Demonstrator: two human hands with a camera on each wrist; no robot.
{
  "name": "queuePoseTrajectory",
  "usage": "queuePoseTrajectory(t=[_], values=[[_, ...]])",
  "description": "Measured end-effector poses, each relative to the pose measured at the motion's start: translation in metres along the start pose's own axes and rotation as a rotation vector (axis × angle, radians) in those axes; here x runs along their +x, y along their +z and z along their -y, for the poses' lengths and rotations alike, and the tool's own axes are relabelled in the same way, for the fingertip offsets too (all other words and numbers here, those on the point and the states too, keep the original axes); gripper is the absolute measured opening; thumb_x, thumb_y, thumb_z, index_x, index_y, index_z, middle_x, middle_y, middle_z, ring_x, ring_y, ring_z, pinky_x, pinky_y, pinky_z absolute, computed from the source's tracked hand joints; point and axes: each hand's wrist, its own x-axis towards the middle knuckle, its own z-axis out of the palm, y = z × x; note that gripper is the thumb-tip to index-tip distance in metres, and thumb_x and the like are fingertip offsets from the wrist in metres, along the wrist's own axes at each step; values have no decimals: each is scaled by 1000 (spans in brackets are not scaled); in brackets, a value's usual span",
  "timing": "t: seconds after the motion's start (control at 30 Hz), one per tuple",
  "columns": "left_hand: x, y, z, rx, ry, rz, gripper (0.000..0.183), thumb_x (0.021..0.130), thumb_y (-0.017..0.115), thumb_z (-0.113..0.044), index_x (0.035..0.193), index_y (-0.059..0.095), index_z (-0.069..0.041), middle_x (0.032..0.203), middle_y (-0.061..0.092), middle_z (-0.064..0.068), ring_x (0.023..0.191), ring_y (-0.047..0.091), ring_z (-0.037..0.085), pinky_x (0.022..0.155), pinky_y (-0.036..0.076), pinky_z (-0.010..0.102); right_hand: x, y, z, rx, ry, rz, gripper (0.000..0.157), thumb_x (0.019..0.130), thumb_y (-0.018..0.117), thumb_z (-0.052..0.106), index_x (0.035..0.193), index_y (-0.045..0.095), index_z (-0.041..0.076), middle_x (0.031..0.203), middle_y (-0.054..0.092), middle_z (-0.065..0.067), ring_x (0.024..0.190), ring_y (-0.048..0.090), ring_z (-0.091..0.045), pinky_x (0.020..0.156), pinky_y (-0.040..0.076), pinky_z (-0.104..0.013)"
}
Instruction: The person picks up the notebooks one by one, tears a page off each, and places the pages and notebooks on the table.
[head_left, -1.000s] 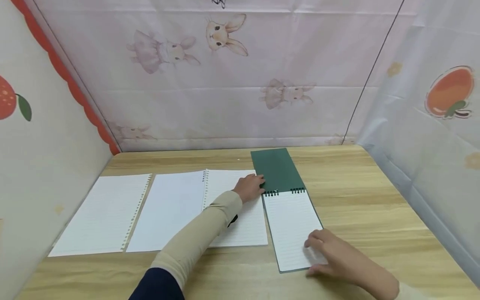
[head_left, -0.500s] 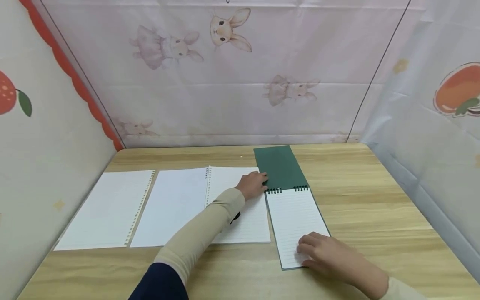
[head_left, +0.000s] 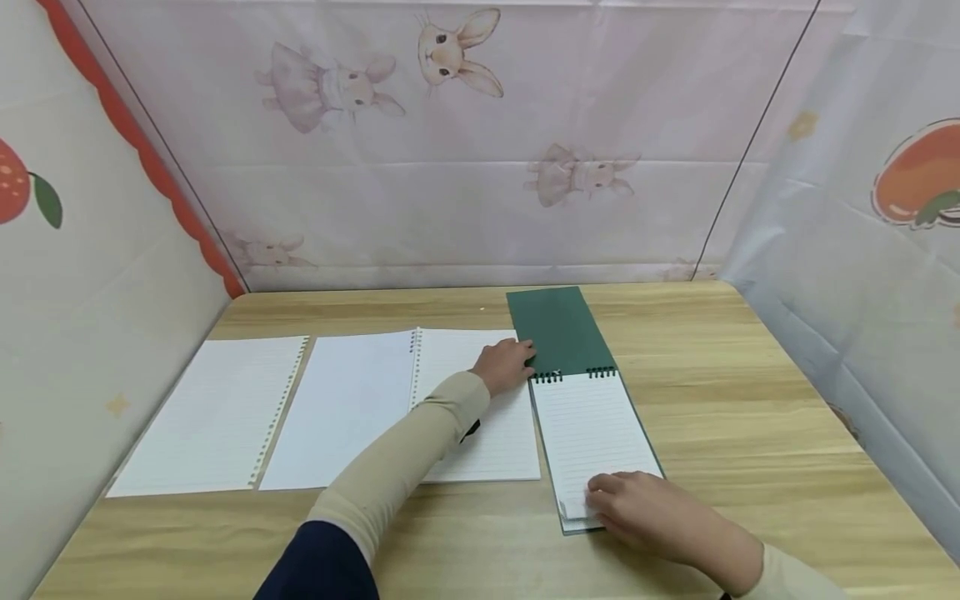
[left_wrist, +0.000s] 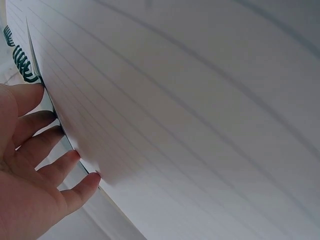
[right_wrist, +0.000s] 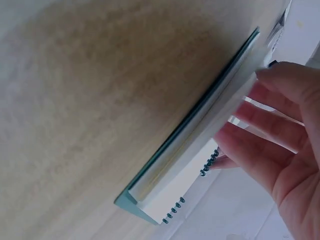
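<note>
A spiral notepad (head_left: 588, 433) lies with its green cover (head_left: 558, 329) flipped back past the black ring binding. At its bottom edge my right hand (head_left: 648, 512) pinches the lined page (right_wrist: 200, 145), whose lower end is lifted off the sheets below. My left hand (head_left: 504, 367) rests across the upper right of an opened white notebook (head_left: 487, 454), fingertips touching the notepad's left edge near the rings. In the left wrist view, the left hand's fingers (left_wrist: 82, 190) are spread and touch the edge beside a lined page.
The opened notebook's left page (head_left: 341, 412) lies plain white beside its ring holes. Further left is a loose-looking lined sheet (head_left: 206, 417) with punched holes. The wooden table (head_left: 735, 400) meets printed cloth walls (head_left: 465, 208) at the back and both sides.
My right hand has moved left onto the notepad's lower part and taken hold of the page, whose bottom edge has come up. The left hand has stayed in place.
</note>
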Motion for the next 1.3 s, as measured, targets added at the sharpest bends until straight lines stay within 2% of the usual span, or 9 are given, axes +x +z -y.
queuePoseTrajectory(t=[0.17,0.27,0.4,0.57,0.77,0.93,1.03,1.2,1.3], values=[[-1,-1,0,-4,3,4,43,99,53,-29,139,52,-13,149,42,2,132,45,25,99,46,46,1,2,2,-1,7,-73,16,74,70,2,74,59,13,74,61,5,62,53,-3,53,46,-20],[-3,-3,-1,-9,6,5,43,99,54,-29,139,52,-12,149,42,2,132,45,25,99,45,47,2,-1,5,7,70,-105,20,75,70,-1,70,58,14,66,54,9,57,45,0,49,43,-19],[-3,-4,-1,-3,7,10,43,99,54,-29,139,51,-13,149,41,2,133,44,25,100,45,47,3,-6,7,39,168,-182,20,77,76,13,68,59,17,63,52,13,55,43,3,48,42,-16],[-4,-4,-2,14,19,16,44,99,54,-29,139,52,-12,149,41,3,133,44,25,100,45,47,-1,-8,6,52,182,-341,27,71,81,29,64,55,23,63,48,20,54,35,8,45,33,-11],[-6,-8,0,-10,56,43,44,98,55,-24,140,50,-11,151,39,6,135,42,27,99,46,48,-16,-5,6,-66,263,-301,21,71,80,10,78,63,20,75,58,13,63,50,-3,52,44,-19],[-11,-13,4,-29,117,129,52,96,55,-25,145,43,-12,157,25,9,145,19,28,110,32,51,-35,-2,-4,-124,326,-422,32,59,81,-2,77,67,20,89,66,4,79,62,-14,61,53,-29],[-13,-14,6,-35,148,185,62,94,56,-33,149,36,-12,159,17,9,148,8,28,114,22,54,-46,-4,-12,-18,423,-500,36,57,83,-6,75,69,22,97,68,-1,86,64,-21,68,55,-38],[-14,-12,4,-75,170,226,74,92,58,-43,153,26,-15,161,12,6,148,2,26,115,14,57,-59,-7,-18,328,683,-480,34,67,80,-8,79,71,23,110,67,-9,98,63,-30,72,56,-47],[-14,-8,2,-89,166,239,80,91,59,-48,154,22,-16,161,10,4,148,0,24,116,11,57,-64,-4,-19,417,739,-496,33,71,77,-8,79,70,23,110,67,-10,99,62,-16,71,58,-39]])
